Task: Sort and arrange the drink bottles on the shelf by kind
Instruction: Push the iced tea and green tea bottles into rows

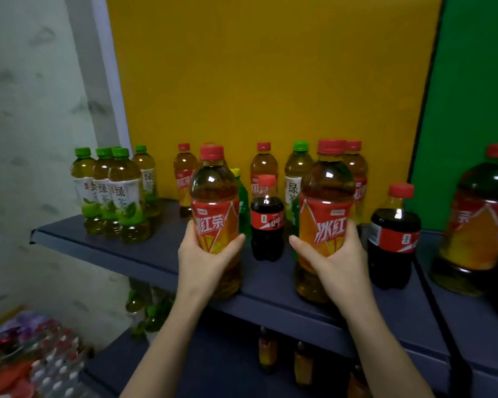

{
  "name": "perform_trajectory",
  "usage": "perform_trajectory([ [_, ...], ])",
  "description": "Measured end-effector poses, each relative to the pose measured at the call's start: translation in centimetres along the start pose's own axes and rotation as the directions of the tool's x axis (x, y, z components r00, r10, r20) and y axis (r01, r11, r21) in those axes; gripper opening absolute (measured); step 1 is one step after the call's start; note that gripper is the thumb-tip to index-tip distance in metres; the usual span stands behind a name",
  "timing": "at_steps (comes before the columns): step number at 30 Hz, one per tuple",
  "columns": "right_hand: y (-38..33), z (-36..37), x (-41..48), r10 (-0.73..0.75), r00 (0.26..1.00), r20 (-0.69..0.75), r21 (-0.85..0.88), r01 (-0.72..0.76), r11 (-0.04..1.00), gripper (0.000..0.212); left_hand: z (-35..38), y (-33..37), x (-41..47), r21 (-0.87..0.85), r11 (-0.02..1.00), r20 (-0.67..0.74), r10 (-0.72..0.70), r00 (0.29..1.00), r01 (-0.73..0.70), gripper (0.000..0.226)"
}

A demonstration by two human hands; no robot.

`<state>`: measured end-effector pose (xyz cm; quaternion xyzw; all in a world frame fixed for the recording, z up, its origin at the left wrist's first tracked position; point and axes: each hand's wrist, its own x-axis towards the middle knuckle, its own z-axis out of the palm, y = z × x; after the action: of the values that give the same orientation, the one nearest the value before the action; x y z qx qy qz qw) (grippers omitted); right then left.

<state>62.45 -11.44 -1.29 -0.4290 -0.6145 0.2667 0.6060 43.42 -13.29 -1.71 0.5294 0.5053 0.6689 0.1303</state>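
Note:
My left hand (206, 259) grips a red-capped iced black tea bottle (214, 202) near the front of the blue shelf (98, 242). My right hand (332, 257) grips a second iced black tea bottle (327, 196) to its right. Between them stands a small cola bottle (267, 218). A cluster of green tea bottles (112, 193) with green caps stands at the shelf's left end. More iced tea bottles (263, 168) and one green tea bottle (298, 170) line the back. A green soda bottle (243, 202) is partly hidden behind the left-held bottle.
A larger cola bottle (393, 237) and a big iced tea bottle (479, 222) stand on the right. A lower shelf (213, 366) holds more bottles. Packed goods (26, 363) lie at bottom left. Yellow and green panels back the shelf.

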Motion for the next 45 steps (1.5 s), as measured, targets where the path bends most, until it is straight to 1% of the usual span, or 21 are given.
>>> perform_trajectory([
  [3,0.5,0.0,0.1,0.04,0.995,-0.093,-0.049,-0.044,0.998,0.067,1.2,-1.2,1.8,-0.026,1.0,0.06,-0.002,0.998,0.004,0.056],
  [6,0.8,0.1,0.2,0.07,0.983,-0.169,-0.076,-0.084,0.994,0.061,1.9,-2.3,3.1,-0.058,0.998,0.116,-0.014,0.993,0.021,0.058],
  [8,1.0,0.2,0.1,0.074,0.973,-0.22,-0.101,-0.099,0.99,0.06,2.2,-2.9,3.5,-0.082,0.996,0.15,-0.029,0.988,0.042,0.053],
  [10,1.1,0.4,0.1,0.064,0.964,-0.258,-0.142,-0.103,0.985,0.069,2.4,-3.4,3.8,-0.101,0.993,0.18,-0.041,0.983,0.06,0.047],
  [12,1.0,0.7,0.2,0.047,0.957,-0.285,-0.176,-0.101,0.979,0.077,2.6,-3.6,4.2,-0.102,0.992,0.214,-0.045,0.976,0.069,0.046],
  [14,1.0,1.0,0.3,0.044,0.953,-0.3,-0.19,-0.105,0.976,0.079,2.6,-3.8,4.5,-0.109,0.991,0.259,-0.046,0.965,0.077,0.046],
  [17,1.1,1.2,0.3,0.031,0.945,-0.325,-0.22,-0.107,0.97,0.077,2.6,-4.0,4.9,-0.123,0.989,0.314,-0.038,0.949,0.08,0.047],
  [23,1.4,1.2,0.6,-0.019,0.921,-0.388,-0.336,-0.122,0.934,0.075,2.8,-4.2,5.2,-0.152,0.984,0.383,-0.031,0.923,0.097,0.054],
  [25,1.2,1.3,0.5,-0.028,0.915,-0.404,-0.36,-0.131,0.924,0.079,2.8,-4.3,5.3,-0.152,0.983,0.412,-0.03,0.911,0.101,0.056],
  [27,1.0,1.3,0.1,-0.029,0.909,-0.416,-0.367,-0.138,0.92,0.087,2.6,-4.7,5.3,-0.145,0.982,0.443,-0.043,0.895,0.119,0.064],
  [29,0.5,1.3,-0.7,-0.041,0.899,-0.436,-0.367,-0.136,0.92,0.091,2.0,-5.2,5.5,-0.146,0.981,0.423,-0.051,0.905,0.124,0.071],
  [31,0.1,1.5,-1.9,-0.127,0.866,-0.483,-0.383,-0.078,0.921,0.082,1.2,-5.5,6.1,-0.193,0.976,0.335,-0.031,0.942,0.101,0.057],
  [33,-0.4,2.3,-3.2,-0.304,0.806,-0.508,-0.457,0.047,0.888,0.063,0.5,-5.5,7.2,-0.23,0.971,0.222,-0.009,0.975,0.062,0.037],
  [34,-0.5,2.8,-3.7,-0.378,0.783,-0.493,-0.489,0.11,0.865,0.055,0.2,-5.4,7.9,-0.242,0.969,0.182,0.002,0.983,0.042,0.034],
  [35,-0.5,3.5,-3.9,-0.419,0.779,-0.465,-0.5,0.16,0.851,0.048,0.0,-5.4,8.6,-0.245,0.969,0.167,0.016,0.986,0.026,0.032],
  [37,-0.6,4.9,-3.8,-0.409,0.832,-0.374,-0.463,0.214,0.86,0.044,0.1,-5.2,10.1,-0.217,0.976,0.196,0.047,0.98,-0.003,0.021],
  [38,-0.7,5.5,-3.4,-0.385,0.868,-0.315,-0.437,0.227,0.87,0.045,0.2,-5.1,10.8,-0.184,0.983,0.227,0.06,0.972,-0.017,0.022],
  [39,-0.8,6.1,-2.8,-0.363,0.895,-0.26,-0.419,0.235,0.877,0.046,0.4,-4.9,11.5,-0.154,0.988,0.263,0.073,0.962,-0.033,0.03],
  [41,-1.1,7.0,-1.3,-0.338,0.924,-0.181,-0.406,0.243,0.881,0.049,0.9,-4.4,12.6,-0.094,0.994,0.331,0.081,0.94,-0.053,0.045],
  [43,-1.5,7.5,0.5,-0.307,0.938,-0.159,-0.41,0.22,0.885,0.053,1.4,-4.1,13.3,-0.028,0.998,0.376,0.064,0.924,-0.058,0.056],
  [45,-1.7,7.8,2.3,-0.259,0.95,-0.173,-0.422,0.166,0.891,0.058,1.9,-4.1,13.9,0.003,0.999,0.404,0.038,0.914,-0.043,0.06],
])
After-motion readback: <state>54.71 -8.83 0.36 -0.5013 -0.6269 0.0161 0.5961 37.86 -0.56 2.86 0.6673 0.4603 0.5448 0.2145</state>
